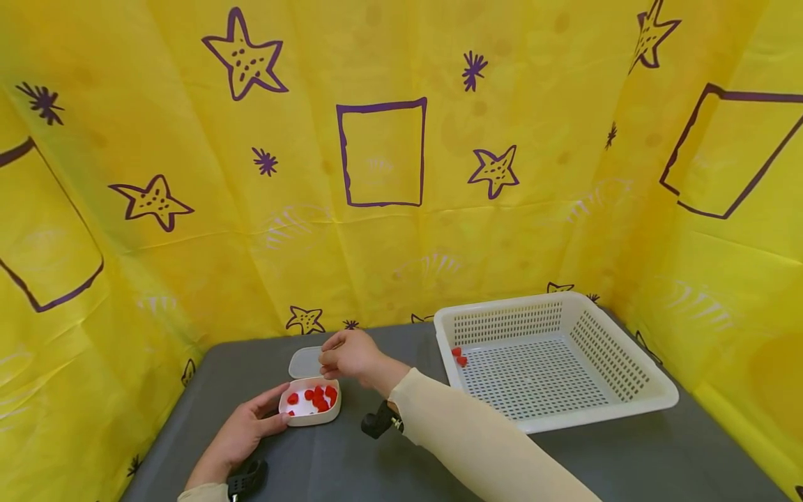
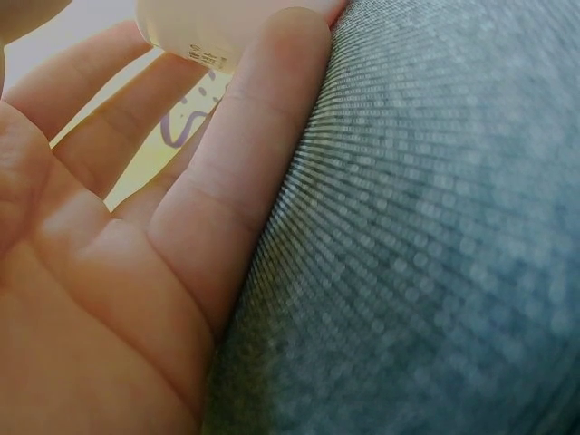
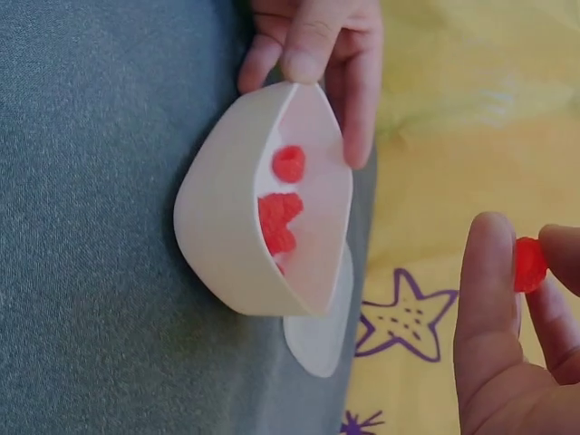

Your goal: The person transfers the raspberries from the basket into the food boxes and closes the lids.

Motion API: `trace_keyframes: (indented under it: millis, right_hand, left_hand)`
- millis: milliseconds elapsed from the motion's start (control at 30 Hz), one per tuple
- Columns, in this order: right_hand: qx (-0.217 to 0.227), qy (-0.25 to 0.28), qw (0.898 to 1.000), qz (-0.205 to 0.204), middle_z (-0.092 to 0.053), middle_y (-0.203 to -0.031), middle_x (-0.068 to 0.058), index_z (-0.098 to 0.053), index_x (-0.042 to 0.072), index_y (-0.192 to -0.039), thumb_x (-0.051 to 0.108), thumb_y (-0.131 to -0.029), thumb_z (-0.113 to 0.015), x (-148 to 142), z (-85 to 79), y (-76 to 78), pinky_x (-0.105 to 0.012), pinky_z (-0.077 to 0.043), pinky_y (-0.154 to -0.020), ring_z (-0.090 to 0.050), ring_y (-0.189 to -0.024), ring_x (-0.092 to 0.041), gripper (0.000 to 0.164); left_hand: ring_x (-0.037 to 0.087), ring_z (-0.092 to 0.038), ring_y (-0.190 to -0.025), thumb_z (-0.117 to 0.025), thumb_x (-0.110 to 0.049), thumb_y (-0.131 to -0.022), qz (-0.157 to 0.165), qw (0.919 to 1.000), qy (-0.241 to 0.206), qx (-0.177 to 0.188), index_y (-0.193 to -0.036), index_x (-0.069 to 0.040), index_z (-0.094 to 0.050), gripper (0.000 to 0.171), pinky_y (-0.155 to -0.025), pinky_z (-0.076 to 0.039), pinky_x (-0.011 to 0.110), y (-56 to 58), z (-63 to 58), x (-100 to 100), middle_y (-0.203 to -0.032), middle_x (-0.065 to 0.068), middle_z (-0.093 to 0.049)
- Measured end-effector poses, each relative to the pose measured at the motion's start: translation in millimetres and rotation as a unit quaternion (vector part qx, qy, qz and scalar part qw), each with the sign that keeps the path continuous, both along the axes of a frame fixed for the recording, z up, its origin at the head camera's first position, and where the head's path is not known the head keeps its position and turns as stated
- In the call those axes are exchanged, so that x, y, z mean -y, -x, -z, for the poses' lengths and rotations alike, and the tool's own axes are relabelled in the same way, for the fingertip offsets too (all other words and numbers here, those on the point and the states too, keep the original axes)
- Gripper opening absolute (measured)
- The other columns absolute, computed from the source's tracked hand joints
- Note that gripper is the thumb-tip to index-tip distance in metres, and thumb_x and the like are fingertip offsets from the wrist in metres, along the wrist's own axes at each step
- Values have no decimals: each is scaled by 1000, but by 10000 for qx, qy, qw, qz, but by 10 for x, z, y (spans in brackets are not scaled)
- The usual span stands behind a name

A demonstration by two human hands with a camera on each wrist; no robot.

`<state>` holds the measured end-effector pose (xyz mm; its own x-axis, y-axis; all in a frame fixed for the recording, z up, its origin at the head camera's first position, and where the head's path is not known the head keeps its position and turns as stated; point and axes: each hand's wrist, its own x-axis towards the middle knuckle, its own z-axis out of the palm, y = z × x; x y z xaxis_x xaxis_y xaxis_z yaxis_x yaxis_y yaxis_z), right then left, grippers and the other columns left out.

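A small white box [image 1: 314, 420] stands on the table at centre left, several red raspberries [image 1: 321, 402] lying inside. My left hand [image 1: 246, 429] holds its left side, thumb at the near side and fingers around the far side; the left wrist view shows these fingers [image 2: 240, 145] against the box. Above and behind the box is my right hand [image 1: 356, 357], which pinches one raspberry [image 3: 530, 265] between thumb and fingertip, as the right wrist view shows. That raspberry is hidden in the head view. Behind the box a translucent white lid [image 1: 304, 362] lies flat, partly covered by the right hand.
To the right stands a large white perforated basket [image 1: 514, 305], with two raspberries [image 1: 461, 361] at its left inner side. A dark grey cloth covers the table [image 1: 251, 369]. Yellow patterned curtains [image 1: 389, 265] enclose the back and both sides.
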<state>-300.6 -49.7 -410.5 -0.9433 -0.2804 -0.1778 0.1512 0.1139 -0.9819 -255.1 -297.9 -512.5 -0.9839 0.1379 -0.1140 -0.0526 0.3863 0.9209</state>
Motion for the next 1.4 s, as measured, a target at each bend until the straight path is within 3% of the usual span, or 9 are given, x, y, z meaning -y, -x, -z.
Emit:
trace_keyframes:
  millis: [367,633,800,933,1133,1267,1400]
  right_hand:
    - [-79,-33,9999,54,-68,-84,-14,-68,2,-96,2,-90,-72,63,23,-24,-46,-58,-74,-69,-71,-26,7]
    - [-152,-225,9996,121,-66,-88,-14,-68,3,-96,4,-92,-70,30,-5,-16,-43,-59,-72,-68,-72,-26,5]
    - [-265,-169,9995,-10,-67,-90,-12,-67,2,-101,6,-93,-70,-122,-75,72,-40,-59,-72,-68,-74,-25,9]
    - [-436,-8,9968,-664,-67,-101,-11,-65,1,-114,9,-94,-70,-486,-281,221,-38,-58,-73,-70,-85,-30,22]
    - [-543,96,9803,-1897,-60,-129,-16,-56,2,-137,10,-96,-67,-1353,-636,401,-47,-53,-88,-62,-111,-41,43]
    - [-595,38,9782,-1990,-57,-133,-19,-52,-1,-140,6,-97,-64,-1941,-716,458,-51,-51,-92,-60,-115,-42,45]
    - [-533,-366,9831,-1712,-58,-132,-21,-55,-2,-136,4,-95,-66,-2402,-659,467,-52,-50,-92,-60,-114,-43,43]
  left_hand:
    - [37,-50,-126,-76,-19,-89,-4,10000,38,53,-148,-6,-48,67,-90,-51,31,4,-2,0,-140,23,-52]
    - [37,-51,-125,-77,-22,-88,-1,9999,132,39,-148,-7,-48,68,-93,-51,40,7,3,14,-139,23,-53]
    - [38,-49,-127,-78,-22,-87,-99,9998,129,107,-148,-9,-50,68,-95,-50,42,8,4,10,-140,21,-53]
    - [40,-45,-131,-78,-21,-87,-109,9998,113,115,-148,-10,-50,68,-97,-49,42,6,10,2,-142,22,-51]
    - [40,-45,-131,-77,-18,-88,-67,9999,36,68,-148,-8,-49,66,-93,-50,33,6,35,-5,-142,23,-51]
    - [39,-46,-131,-77,-17,-89,-58,10000,8,43,-148,-8,-49,66,-90,-49,28,15,40,-1,-142,22,-51]
    - [41,-45,-131,-77,-18,-89,-61,9999,135,7,-148,-8,-48,67,-95,-50,38,16,36,12,-142,23,-51]
